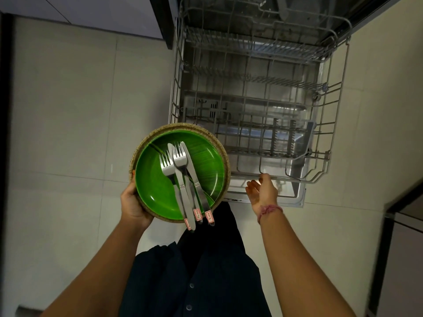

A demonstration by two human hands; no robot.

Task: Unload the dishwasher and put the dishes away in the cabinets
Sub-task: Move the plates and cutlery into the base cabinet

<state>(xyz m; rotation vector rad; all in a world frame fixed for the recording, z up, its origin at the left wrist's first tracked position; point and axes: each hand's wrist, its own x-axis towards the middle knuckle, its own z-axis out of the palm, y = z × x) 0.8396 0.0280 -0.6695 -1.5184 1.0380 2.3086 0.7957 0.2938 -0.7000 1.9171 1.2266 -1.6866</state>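
Observation:
My left hand (132, 202) grips the left edge of a stack of two plates: a speckled tan plate (225, 156) underneath and a green plate (151, 177) on top. Forks and knives (183, 175) with red-lettered tags on their handles lie across the green plate, handles sticking out over its near rim. The lower dishwasher rack (338, 106) is pulled out over the open door and holds no dishes that I can see. My right hand (263, 191) is at the rack's front rail, fingers loosely bent, thumb touching the wire.
The open dishwasher door (297, 200) lies flat under the rack, right in front of my legs. Pale tiled floor (68, 110) spreads to the left. A dark cabinet edge (389, 225) stands at the right. The upper rack (263, 17) shows at the top.

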